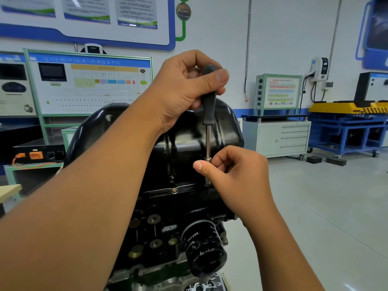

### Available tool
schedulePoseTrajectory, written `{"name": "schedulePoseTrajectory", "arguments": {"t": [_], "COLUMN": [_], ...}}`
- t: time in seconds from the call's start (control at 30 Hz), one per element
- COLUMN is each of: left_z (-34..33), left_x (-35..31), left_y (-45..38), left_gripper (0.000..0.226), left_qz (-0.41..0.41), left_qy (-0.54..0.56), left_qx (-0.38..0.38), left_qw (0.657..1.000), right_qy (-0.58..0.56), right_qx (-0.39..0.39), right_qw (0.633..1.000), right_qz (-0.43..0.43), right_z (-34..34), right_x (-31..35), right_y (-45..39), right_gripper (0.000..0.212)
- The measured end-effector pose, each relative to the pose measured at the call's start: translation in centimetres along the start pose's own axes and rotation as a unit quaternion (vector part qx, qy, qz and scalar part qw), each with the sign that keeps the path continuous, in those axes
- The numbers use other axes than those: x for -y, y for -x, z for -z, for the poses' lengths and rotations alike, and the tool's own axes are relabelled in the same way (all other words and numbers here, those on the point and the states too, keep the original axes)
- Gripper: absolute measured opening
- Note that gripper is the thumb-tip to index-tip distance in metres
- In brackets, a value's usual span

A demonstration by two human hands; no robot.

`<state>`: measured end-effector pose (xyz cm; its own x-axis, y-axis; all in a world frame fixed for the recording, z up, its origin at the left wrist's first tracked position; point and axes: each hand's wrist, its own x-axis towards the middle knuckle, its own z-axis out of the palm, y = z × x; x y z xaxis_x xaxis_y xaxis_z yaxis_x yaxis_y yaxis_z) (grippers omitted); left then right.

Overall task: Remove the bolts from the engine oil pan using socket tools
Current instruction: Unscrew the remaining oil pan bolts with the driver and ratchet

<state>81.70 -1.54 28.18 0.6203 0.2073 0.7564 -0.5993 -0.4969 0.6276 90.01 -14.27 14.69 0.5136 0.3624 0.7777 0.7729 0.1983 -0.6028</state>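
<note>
On the rim of the black oil pan (184, 143), the socket driver (208, 114) stands upright with its socket seated at the flange, just right of a bolt (174, 190) still in place. The left hand (189, 89) curls around the driver's black handle, and the right hand (235, 171) pinches the socket at the shaft's foot. White lettering on the oil filter (204, 248) below and on the wall boards is too blurred to read.

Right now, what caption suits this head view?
Left hand grips a socket driver, right hand steadying its socket on an oil pan bolt.
</note>
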Motion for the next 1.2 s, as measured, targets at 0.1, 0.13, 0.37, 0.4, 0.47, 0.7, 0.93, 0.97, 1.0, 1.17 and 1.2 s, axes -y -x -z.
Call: {"name": "schedulePoseTrajectory", "arguments": {"t": [0.1, 0.13, 0.37, 0.4, 0.47, 0.7, 0.93, 0.97, 1.0, 1.17, 1.2], "left_z": [-0.1, 0.0, 0.2, 0.1, -0.1, 0.4, 0.2, 0.1, 0.0, 0.0, 0.1], "left_x": [-0.2, -0.3, 0.0, 0.1, 0.2, -0.5, 0.3, 0.4, 0.5, -0.1, -0.2], "left_y": [-0.1, -0.2, 0.0, 0.0, -0.1, -0.2, 0.0, 0.0, 0.0, 0.0, 0.0], "left_gripper": [0.016, 0.018, 0.023, 0.03, 0.034, 0.019, 0.02, 0.027, 0.031, 0.018, 0.019], "left_qz": [0.016, 0.025, 0.016, 0.012, 0.009, 0.037, 0.007, -0.002, -0.008, 0.016, 0.023], "left_qy": [-0.026, -0.025, 0.001, -0.008, -0.017, -0.008, 0.02, 0.008, -0.005, -0.009, -0.01], "left_qx": [0.04, 0.06, 0.019, 0.0, -0.018, 0.078, 0.011, -0.012, -0.025, 0.047, 0.061], "left_qw": [0.999, 0.998, 1.0, 1.0, 1.0, 0.996, 1.0, 1.0, 1.0, 0.999, 0.998], "right_qy": [0.019, 0.013, -0.01, -0.02, -0.034, -0.008, -0.034, -0.03, -0.026, -0.025, -0.022], "right_qx": [0.006, 0.014, 0.067, 0.064, 0.038, 0.054, 0.042, 0.033, 0.029, 0.055, 0.064], "right_qw": [1.0, 1.0, 0.998, 0.998, 0.999, 0.998, 0.999, 0.999, 0.999, 0.998, 0.998], "right_qz": [0.01, 0.01, 0.013, 0.007, -0.003, 0.015, -0.003, -0.006, -0.007, 0.005, 0.007], "right_z": [-0.1, -0.1, 0.7, 0.8, 0.8, 0.5, 0.8, 0.7, 0.6, 0.5, 0.5], "right_x": [-0.1, -0.1, -0.2, -0.1, -0.1, -0.2, -0.1, 0.0, 0.0, -0.2, -0.3], "right_y": [-0.1, -0.2, -0.2, -0.1, 0.0, -0.2, 0.0, 0.1, 0.1, 0.0, -0.1], "right_gripper": [0.036, 0.036, 0.027, 0.026, 0.027, 0.03, 0.03, 0.031, 0.031, 0.03, 0.029]}}
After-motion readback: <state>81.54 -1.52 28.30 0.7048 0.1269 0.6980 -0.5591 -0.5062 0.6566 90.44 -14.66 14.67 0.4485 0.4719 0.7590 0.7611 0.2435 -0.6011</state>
